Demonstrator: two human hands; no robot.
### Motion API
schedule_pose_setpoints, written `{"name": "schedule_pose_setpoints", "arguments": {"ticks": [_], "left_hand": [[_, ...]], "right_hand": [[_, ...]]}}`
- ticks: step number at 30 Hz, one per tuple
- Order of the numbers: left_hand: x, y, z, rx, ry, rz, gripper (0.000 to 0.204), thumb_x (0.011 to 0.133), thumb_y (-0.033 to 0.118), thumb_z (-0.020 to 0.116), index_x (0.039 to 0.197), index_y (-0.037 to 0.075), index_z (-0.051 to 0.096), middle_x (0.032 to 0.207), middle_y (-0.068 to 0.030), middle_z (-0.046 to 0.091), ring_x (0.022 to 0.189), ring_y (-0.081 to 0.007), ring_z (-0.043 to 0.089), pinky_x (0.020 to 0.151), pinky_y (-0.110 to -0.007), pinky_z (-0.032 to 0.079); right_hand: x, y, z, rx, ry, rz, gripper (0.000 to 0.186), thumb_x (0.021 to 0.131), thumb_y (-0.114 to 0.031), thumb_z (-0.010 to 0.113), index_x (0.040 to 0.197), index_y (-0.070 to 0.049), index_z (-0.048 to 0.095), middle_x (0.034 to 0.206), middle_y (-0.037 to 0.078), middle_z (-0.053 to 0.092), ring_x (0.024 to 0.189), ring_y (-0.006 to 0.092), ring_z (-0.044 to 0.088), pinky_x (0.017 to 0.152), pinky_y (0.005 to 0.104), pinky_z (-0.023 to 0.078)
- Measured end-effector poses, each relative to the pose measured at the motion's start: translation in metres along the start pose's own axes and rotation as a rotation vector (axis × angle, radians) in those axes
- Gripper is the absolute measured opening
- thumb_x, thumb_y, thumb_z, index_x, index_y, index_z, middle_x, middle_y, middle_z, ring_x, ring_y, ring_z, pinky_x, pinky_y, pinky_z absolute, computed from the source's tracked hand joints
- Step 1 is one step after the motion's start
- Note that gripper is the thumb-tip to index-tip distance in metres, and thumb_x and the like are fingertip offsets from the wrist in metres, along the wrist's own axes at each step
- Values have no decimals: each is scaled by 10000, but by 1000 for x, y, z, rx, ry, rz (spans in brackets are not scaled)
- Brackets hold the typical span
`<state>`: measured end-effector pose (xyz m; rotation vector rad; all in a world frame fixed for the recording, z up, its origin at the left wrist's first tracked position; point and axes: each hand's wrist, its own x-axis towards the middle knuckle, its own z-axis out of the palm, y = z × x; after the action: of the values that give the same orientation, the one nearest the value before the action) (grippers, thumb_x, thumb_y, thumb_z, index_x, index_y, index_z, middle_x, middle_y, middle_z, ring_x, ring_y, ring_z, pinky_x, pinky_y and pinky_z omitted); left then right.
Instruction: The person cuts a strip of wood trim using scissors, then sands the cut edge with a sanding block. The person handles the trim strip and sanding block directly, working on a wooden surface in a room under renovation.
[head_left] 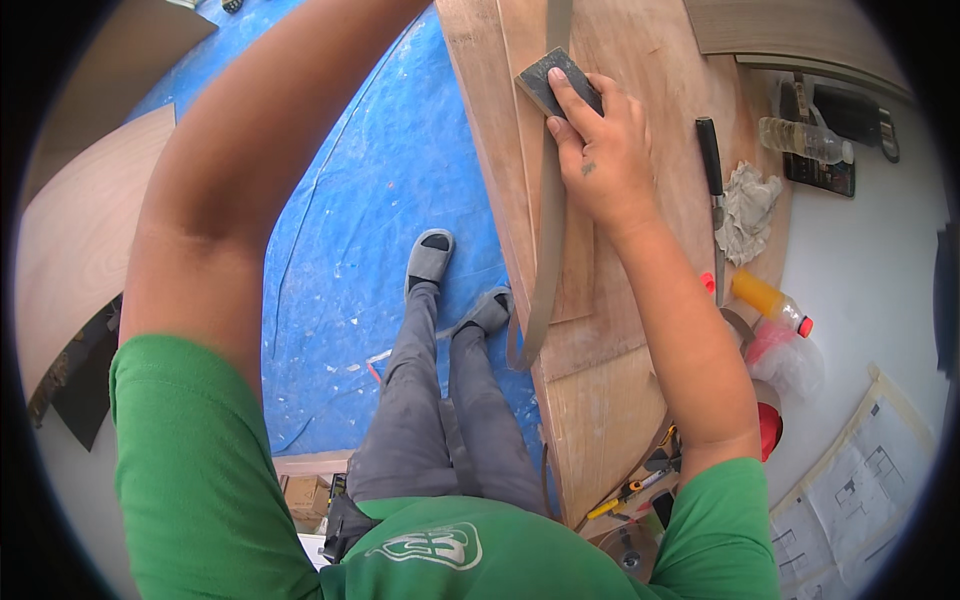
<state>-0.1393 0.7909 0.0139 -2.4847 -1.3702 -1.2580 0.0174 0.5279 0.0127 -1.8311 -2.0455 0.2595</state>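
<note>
Grey block (572,68) was gripped in the R hand (612,150): index finger stretched over its top face, thumb nr the lower edge, other fingers bent on the R side & partly hidden. Block sat tilted over the strip (549,240), a long brown-grey band, w/ the strip showing above & below it. Strip came down from the top of view along the L part of the boards (610,345) & curled into a loop nr its lower end. L arm (240,130) reached up & out past the top edge; L hand was out of view, so couldn't tell what its fingers did. R of the R hand, on the wood: knife (709,160), black handle up top, then crumpled rag (748,205) just beside it. Further R, clear bottle (800,140) on its side; lower down, orange bottle (758,296) w/ red cap, plus plastic bag (795,362). Yellow cutter (608,507) lay among small tools nr the R elbow, & paper plan (850,490) was at lower R. Blue sheet (340,260) covered the floor L of the boards, grey sandals (430,262) on it.
</note>
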Motion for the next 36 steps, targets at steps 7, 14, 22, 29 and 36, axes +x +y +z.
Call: {"name": "schedule_pose_setpoints", "arguments": {"ticks": [7, 14, 22, 29, 36], "left_hand": [[-42, 35, -9, 73, -856, 142, 700, 1045, 576, 534, 1589, 137, 525, 1730, -66, 393, 1617, -261, 309, 1339, -559, 130], [-29, 37, -34, 79, -992, 220, 1014, 902, 735, 646, 1672, 127, 388, 1762, -71, 325, 1635, -295, 258, 1334, -582, 139], [-36, 13, -13, 28, -953, 174, 928, 968, 696, 590, 1676, 135, 381, 1775, -66, 295, 1639, -316, 238, 1324, -606, 143], [-8, -34, 5, 226, -928, 195, 578, 1150, 513, 279, 1627, 256, 481, 1770, -17, 316, 1635, -293, 262, 1315, -627, 121], [-24, 16, -51, -109, -487, -306, 599, 1050, 431, 619, 1475, 9, 600, 1583, -224, 540, 1504, -376, 462, 1238, -461, 394]], "right_hand": [[6, 1, 4, -34, 15, -14, 499, 951, -201, 730, 1442, -274, 685, 1423, 118, 583, 1258, 364, 530, 1054, 521, 438], [-74, -21, -25, 28, -123, 40, 582, 917, -114, 751, 1482, -221, 664, 1463, 171, 564, 1263, 391, 541, 1087, 494, 434], [-52, -23, -15, 89, -63, 46, 583, 913, -143, 753, 1473, -271, 662, 1403, 159, 579, 1221, 383, 538, 1036, 518, 418], [-34, -17, -15, 24, -69, -64, 573, 907, -136, 754, 1455, -283, 673, 1426, 146, 576, 1236, 375, 533, 1039, 514, 419], [-57, -13, -24, 64, -123, -1, 600, 900, -115, 747, 1467, -292, 662, 1455, 144, 567, 1262, 376, 531, 1056, 512, 416]]}}
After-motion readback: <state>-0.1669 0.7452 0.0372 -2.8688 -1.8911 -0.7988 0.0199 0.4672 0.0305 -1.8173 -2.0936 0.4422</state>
